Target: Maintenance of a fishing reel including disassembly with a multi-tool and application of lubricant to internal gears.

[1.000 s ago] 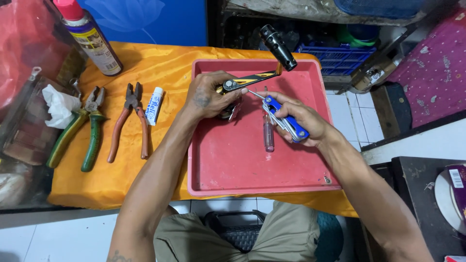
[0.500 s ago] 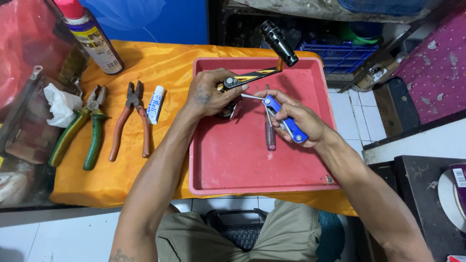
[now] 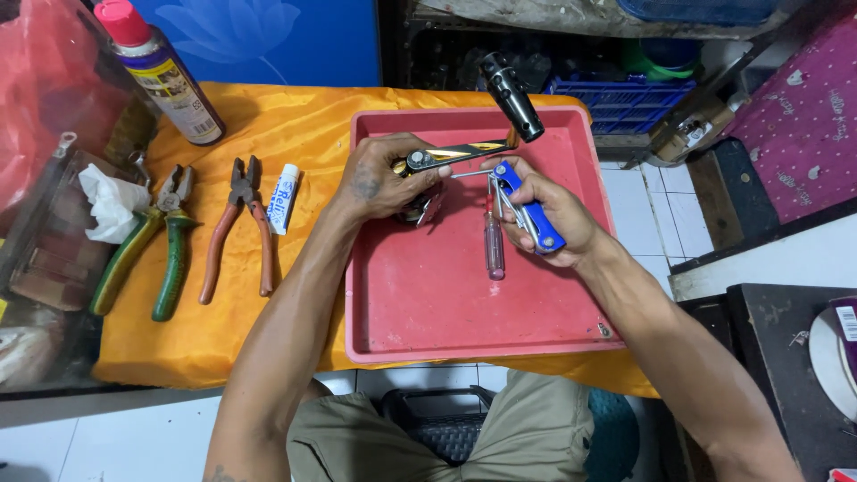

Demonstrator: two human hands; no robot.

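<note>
Head view: I note the left hand [image 3: 379, 183] closed in a firm grip on a small metal part, with a crank handle [image 3: 482, 125] rising from it to a black knob, held over the red tray [image 3: 428, 312], presumably so loose pieces stay contained. The right hand [image 3: 549, 210] grips a blue folding key set [image 3: 527, 207], one key extended toward the crank's hub. A screwdriver [image 3: 494, 245] lies in the tray just beside it. On the orange-covered desk [image 3: 268, 116] to the left rest two pliers [image 3: 239, 228], within reach.

Matt red plastic tray [image 3: 428, 312]; glossy metal crank handle [image 3: 464, 153] with black knob; shiny orange cloth [image 3: 268, 125] covers the desk.
</note>
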